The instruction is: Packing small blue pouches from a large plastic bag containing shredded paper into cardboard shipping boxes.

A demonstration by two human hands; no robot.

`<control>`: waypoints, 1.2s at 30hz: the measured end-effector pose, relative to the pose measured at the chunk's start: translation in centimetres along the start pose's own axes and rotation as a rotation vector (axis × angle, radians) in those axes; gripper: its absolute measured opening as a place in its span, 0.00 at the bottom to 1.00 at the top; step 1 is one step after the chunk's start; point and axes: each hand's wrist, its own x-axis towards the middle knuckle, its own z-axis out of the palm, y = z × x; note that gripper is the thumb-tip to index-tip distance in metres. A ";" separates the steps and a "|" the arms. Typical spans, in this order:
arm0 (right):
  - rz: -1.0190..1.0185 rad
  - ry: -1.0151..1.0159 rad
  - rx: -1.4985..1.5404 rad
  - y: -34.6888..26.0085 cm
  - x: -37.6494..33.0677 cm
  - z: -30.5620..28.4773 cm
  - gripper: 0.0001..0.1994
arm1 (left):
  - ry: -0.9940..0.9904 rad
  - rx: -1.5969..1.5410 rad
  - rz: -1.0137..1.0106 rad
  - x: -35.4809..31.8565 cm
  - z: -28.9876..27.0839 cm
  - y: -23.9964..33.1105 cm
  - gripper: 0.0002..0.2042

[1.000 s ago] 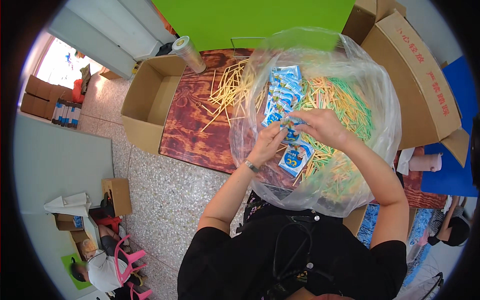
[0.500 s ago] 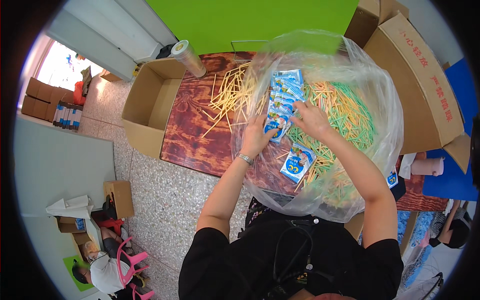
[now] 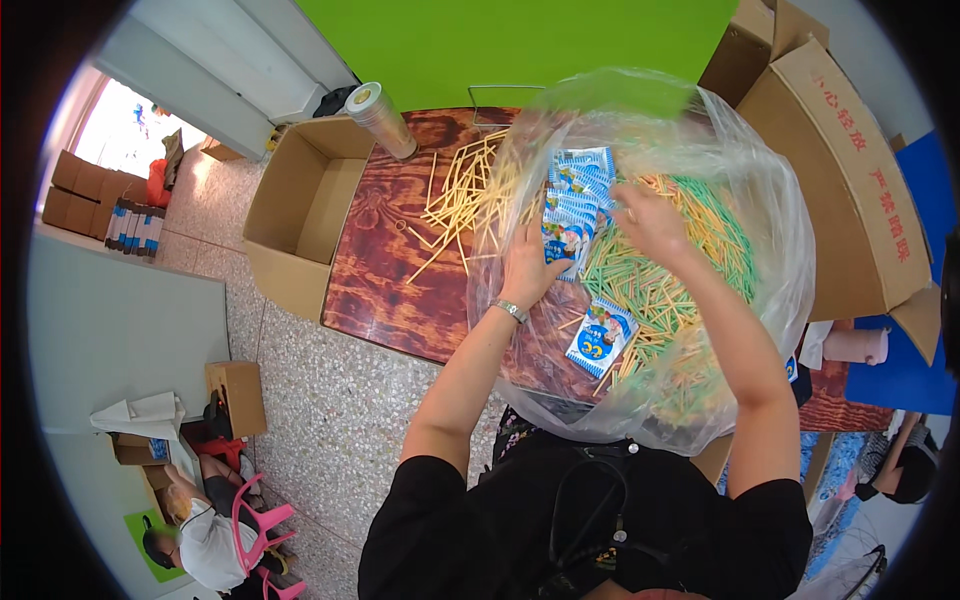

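Crinkly clear plastic bag (image 3: 760, 300) — left hand (image 3: 527, 268) and right hand (image 3: 648, 222) apparently grip glossy blue-and-white packets (image 3: 572, 205).

Blue-white packets (image 3: 574, 208); green, seemingly yellow sticks (image 3: 650, 280).

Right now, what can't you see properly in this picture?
Head view only:
- Left hand fingertips: hidden behind the blue-and-white packets.
- Right hand fingers: buried among the green and yellow sticks.
- Clear plastic bag bottom: blocked by the black shirt.
- Open cardboard box inside: the side wall hides part of its floor.
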 end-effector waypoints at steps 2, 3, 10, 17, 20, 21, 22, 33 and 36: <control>0.078 -0.060 -0.101 3.3 -0.7 -1.6 0.12 | 0.001 -0.003 0.037 0.0 0.0 -0.7 0.45; 0.030 -0.037 -0.265 4.8 -1.0 -2.1 0.12 | -0.003 -0.003 0.080 0.1 0.0 -1.1 0.46; -0.286 0.162 -0.089 3.1 6.3 2.5 0.18 | -0.074 -0.030 0.083 1.0 -0.2 -0.6 0.55; -0.096 -0.096 0.035 3.1 7.7 3.5 0.13 | -0.002 0.011 0.078 0.3 0.4 -1.0 0.57; -0.088 -0.069 0.217 2.0 5.8 4.0 0.11 | 0.016 -0.016 0.092 0.2 0.4 -1.2 0.54; -0.099 -0.024 0.344 1.3 5.1 4.2 0.10 | 0.021 -0.037 0.120 0.1 0.3 -1.3 0.51; -0.098 -0.030 0.348 0.5 4.2 4.5 0.10 | 0.019 -0.037 0.113 -0.2 0.3 -1.4 0.51; -0.031 -0.429 0.811 -3.3 0.5 3.5 0.29 | 0.169 -0.143 0.171 -3.8 -1.0 -2.0 0.55; -0.142 -0.322 0.714 -3.3 -1.0 3.5 0.50 | 0.101 -0.172 0.203 -2.9 -1.3 -2.0 0.57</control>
